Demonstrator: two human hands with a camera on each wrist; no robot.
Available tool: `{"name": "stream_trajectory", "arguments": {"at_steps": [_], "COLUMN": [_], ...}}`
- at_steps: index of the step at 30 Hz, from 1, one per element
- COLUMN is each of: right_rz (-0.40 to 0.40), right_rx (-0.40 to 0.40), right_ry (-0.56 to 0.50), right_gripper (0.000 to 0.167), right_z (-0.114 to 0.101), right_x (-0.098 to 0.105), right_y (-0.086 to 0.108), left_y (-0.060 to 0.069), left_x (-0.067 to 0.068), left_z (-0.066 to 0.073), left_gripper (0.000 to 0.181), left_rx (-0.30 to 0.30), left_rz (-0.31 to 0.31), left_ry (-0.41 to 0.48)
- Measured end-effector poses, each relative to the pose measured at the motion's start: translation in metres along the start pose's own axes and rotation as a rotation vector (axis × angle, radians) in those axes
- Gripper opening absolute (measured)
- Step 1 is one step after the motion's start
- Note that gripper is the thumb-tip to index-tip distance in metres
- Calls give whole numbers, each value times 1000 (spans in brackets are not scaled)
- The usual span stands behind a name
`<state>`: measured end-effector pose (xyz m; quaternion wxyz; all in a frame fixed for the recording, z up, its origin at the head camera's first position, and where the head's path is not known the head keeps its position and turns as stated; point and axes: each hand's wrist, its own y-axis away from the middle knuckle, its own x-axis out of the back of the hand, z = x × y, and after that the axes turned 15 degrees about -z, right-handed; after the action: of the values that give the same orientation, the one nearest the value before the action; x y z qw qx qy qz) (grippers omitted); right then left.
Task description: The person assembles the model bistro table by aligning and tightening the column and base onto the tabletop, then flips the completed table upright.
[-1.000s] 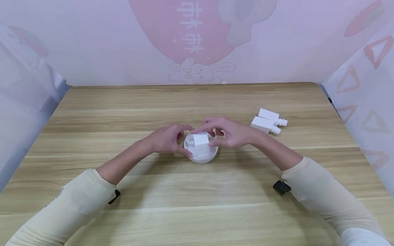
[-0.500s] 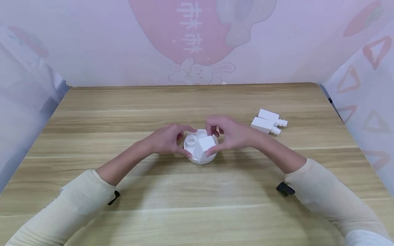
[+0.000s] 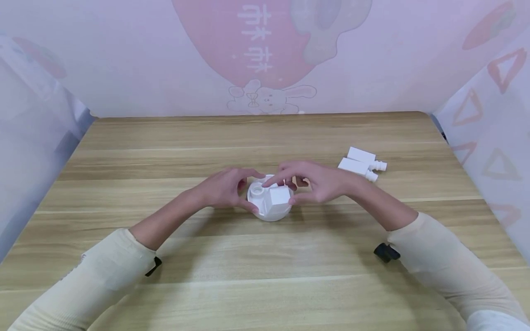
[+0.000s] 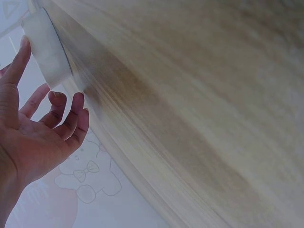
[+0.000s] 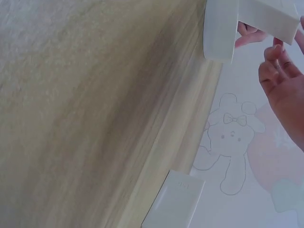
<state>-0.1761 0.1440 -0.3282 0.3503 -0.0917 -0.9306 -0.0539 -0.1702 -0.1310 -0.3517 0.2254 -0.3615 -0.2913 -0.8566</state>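
Observation:
A round white base (image 3: 271, 218) with a raised ring-shaped socket (image 3: 257, 189) on its left side sits on the wooden table. My left hand (image 3: 225, 187) holds its left edge between thumb and forefinger; the other fingers curl loosely in the left wrist view. A white rectangular block (image 3: 280, 195) stands up from the base's right side, as the right wrist view also shows. Thumb and fingers of my right hand (image 3: 320, 181) are around this block, the forefinger reaching over behind it towards the socket. The block's lower end is hidden inside the base.
Two white blocks with ribbed round necks, a rear one (image 3: 361, 155) and a front one (image 3: 352, 167), lie side by side to the right, behind my right forearm. A printed curtain (image 3: 165, 59) hangs along the table's back edge.
The block has moved from the middle of the base to its right side, tilting and then standing straighter. My right hand has shifted right with it. The left hand keeps its place.

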Motion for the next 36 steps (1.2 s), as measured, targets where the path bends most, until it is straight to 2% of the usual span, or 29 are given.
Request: {"name": "stream_trajectory", "arguments": {"at_steps": [3,8,12,16,23,28,31,36], "right_rz": [-15,-5,38,79,109,47,-14,-72], "right_rx": [27,-32,-103,-133,-127,-107,-52,12], "right_ry": [-2,-34,-44,8,129,104,55,-9], "right_gripper": [65,41,33,33,41,44,49,44], "right_z": [2,-1,-5,-9,-13,-15,-14,-14], "right_x": [0,0,-2,-7,-14,-14,-12,-9], "right_y": [0,0,-4,-11,-19,-15,-12,-11], "left_y": [0,0,0,0,0,0,0,0], "left_x": [0,0,0,-1,-1,-1,-1,0], "left_z": [0,-1,-2,-1,-1,-1,-1,0], "left_gripper": [83,82,82,82,82,82,82,82], "left_rx": [-3,-5,-3,-4,-5,-2,5,22], "left_rz": [-5,-3,3,6,3,-6,-10,-13], "left_ry": [-1,2,0,-4,-15,-8,-5,-1]}}
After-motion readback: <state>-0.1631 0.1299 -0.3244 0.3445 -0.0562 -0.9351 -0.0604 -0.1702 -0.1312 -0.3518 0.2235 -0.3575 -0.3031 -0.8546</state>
